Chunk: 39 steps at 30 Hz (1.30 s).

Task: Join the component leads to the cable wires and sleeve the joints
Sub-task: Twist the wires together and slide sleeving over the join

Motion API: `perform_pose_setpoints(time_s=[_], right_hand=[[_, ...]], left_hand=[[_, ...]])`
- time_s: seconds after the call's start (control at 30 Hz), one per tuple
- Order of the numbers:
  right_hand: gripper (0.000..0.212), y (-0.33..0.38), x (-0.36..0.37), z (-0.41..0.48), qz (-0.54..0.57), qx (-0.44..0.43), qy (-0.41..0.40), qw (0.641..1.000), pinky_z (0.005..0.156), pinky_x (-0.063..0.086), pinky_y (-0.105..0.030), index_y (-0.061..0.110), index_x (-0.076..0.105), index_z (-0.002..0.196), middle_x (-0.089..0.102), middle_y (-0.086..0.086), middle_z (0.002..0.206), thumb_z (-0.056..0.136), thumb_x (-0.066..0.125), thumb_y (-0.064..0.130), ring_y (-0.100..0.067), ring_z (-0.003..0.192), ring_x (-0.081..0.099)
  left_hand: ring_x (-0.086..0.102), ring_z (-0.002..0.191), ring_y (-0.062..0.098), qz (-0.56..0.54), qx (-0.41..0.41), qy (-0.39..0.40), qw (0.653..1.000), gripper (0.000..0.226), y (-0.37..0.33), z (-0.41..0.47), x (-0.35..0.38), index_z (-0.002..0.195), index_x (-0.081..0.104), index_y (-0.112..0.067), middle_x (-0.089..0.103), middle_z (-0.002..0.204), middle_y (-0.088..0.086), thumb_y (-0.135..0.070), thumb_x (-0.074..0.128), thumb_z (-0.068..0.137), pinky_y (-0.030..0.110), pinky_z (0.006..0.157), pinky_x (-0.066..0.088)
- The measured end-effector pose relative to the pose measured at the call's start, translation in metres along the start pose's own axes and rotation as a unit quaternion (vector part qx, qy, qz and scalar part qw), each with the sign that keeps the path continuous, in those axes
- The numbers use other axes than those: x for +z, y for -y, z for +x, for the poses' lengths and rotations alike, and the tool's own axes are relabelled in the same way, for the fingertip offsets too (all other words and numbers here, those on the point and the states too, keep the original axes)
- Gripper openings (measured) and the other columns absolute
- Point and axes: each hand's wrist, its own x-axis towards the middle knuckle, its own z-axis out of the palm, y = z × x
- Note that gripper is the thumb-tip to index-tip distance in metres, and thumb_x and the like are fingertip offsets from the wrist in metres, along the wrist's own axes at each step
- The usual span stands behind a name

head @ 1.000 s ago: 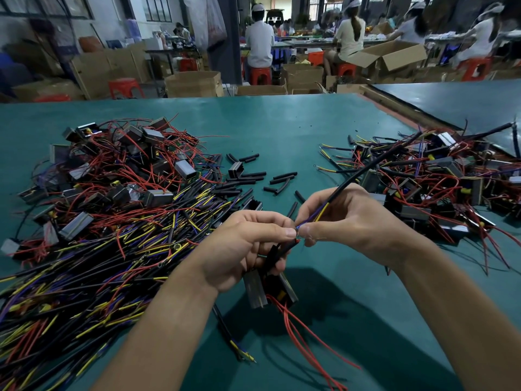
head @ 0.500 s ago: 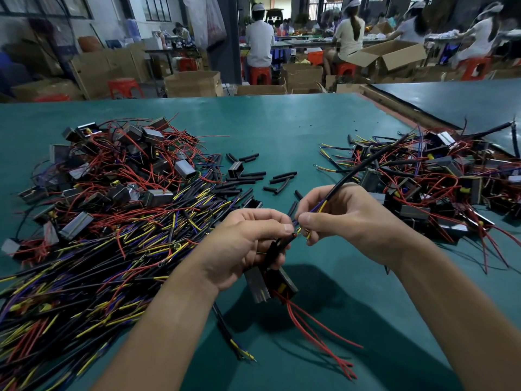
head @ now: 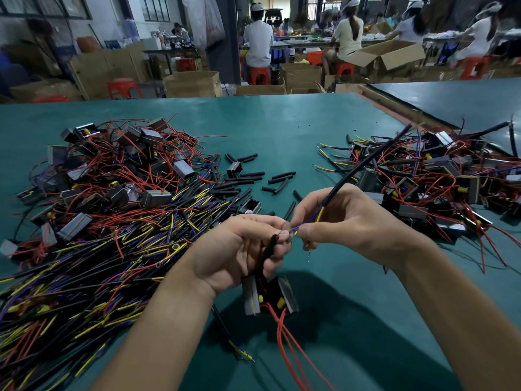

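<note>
Two hands meet above a green desk (head: pixel 282 128).
The left hand (head: pixel 236 249) grips a component (head: pixel 284 294) by its lead; the right hand (head: pixel 352 224) pinches a cable (head: pixel 363 167); wire piles (head: pixel 112 207) lie at nine and two o'clock.

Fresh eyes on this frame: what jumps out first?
Both hands meet at centre: the left hand holds a component by its leads, the right hand pinches the wires of a black cable. A tangle of cables sprawls at left; wired components pile up at right.
</note>
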Motion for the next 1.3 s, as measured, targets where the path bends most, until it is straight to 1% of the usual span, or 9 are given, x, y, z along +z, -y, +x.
perform_pose_setpoints(time_s=[0.17,0.37,0.53,0.6,0.7,0.8,1.0,1.17,1.3], right_hand=[[0.013,0.004,0.002,-0.001,-0.047,-0.038,-0.009,0.998,0.059,0.047,-0.015,0.01,0.074,0.077,0.072,0.004,0.067,0.073,0.08,0.0,-0.004,0.062,0.062],[0.01,0.006,0.001,0.0,-0.105,-0.06,0.0,0.993,0.059,0.045,-0.014,0.011,0.076,0.077,0.072,0.005,0.066,0.076,0.08,0.002,-0.002,0.062,0.061],[0.009,0.0,0.0,0.002,-0.135,-0.055,-0.032,0.989,0.056,0.044,-0.016,0.019,0.075,0.072,0.069,0.004,0.061,0.075,0.079,0.012,-0.003,0.057,0.057],[0.006,-0.004,0.0,0.003,-0.144,-0.036,-0.052,0.988,0.056,0.046,-0.021,0.021,0.074,0.07,0.068,0.001,0.06,0.074,0.077,0.019,-0.007,0.057,0.058],[0.007,-0.011,-0.001,0.005,-0.15,0.0,-0.073,0.986,0.061,0.053,-0.041,0.018,0.074,0.072,0.068,-0.009,0.063,0.078,0.076,0.018,-0.015,0.059,0.06],[0.007,-0.016,-0.001,0.006,-0.161,0.029,-0.077,0.983,0.064,0.054,-0.052,0.016,0.073,0.074,0.066,-0.018,0.066,0.08,0.073,0.021,-0.019,0.059,0.059],[0.009,-0.016,-0.007,0.006,-0.119,0.048,-0.082,0.988,0.063,0.057,-0.032,0.016,0.077,0.073,0.07,-0.006,0.065,0.082,0.078,0.012,-0.015,0.058,0.064],[0.018,-0.015,-0.006,0.007,-0.075,0.058,-0.059,0.994,0.063,0.058,-0.031,0.013,0.072,0.075,0.069,-0.008,0.069,0.09,0.067,0.006,-0.019,0.06,0.064],[0.017,-0.015,-0.006,0.007,-0.095,0.06,-0.054,0.992,0.064,0.057,-0.029,0.011,0.068,0.075,0.068,-0.004,0.067,0.091,0.067,0.007,-0.018,0.061,0.064]], left_hand=[[0.045,0.037,0.009,-0.001,-0.012,0.015,1.0,0.016,-0.002,-0.002,0.001,0.065,0.068,-0.014,0.053,0.054,-0.001,-0.008,0.056,0.073,0.018,0.04,0.039],[0.045,0.035,0.007,-0.001,-0.025,0.012,1.0,0.018,-0.003,-0.002,0.001,0.064,0.068,-0.014,0.053,0.053,-0.002,-0.009,0.055,0.074,0.016,0.039,0.038],[0.048,0.037,0.007,0.032,-0.02,-0.05,0.998,0.013,-0.001,0.0,0.001,0.064,0.07,-0.014,0.057,0.055,-0.002,-0.006,0.062,0.07,0.016,0.039,0.04],[0.05,0.038,0.008,0.037,-0.008,-0.084,0.996,0.008,0.0,0.001,0.002,0.068,0.068,-0.011,0.059,0.055,0.001,-0.003,0.068,0.065,0.016,0.039,0.042],[0.051,0.039,0.009,0.05,0.019,-0.141,0.989,0.007,0.003,0.003,0.005,0.072,0.067,-0.007,0.062,0.057,0.005,-0.01,0.068,0.065,0.016,0.041,0.045],[0.053,0.041,0.011,0.085,0.048,-0.189,0.977,0.01,0.007,0.006,0.008,0.072,0.068,-0.004,0.064,0.059,0.009,0.0,0.066,0.08,0.017,0.044,0.048],[0.052,0.043,0.016,0.136,0.102,-0.221,0.96,0.015,0.008,0.006,0.012,0.072,0.07,-0.004,0.064,0.059,0.01,0.002,0.065,0.084,0.021,0.046,0.048],[0.048,0.041,0.017,0.167,0.11,-0.221,0.954,0.016,0.006,0.006,0.014,0.072,0.067,-0.005,0.06,0.057,0.008,0.002,0.063,0.086,0.017,0.041,0.04],[0.043,0.04,0.017,0.198,0.107,-0.215,0.95,0.023,0.006,0.006,0.018,0.067,0.066,-0.009,0.056,0.054,0.007,0.004,0.06,0.085,0.019,0.039,0.036]])
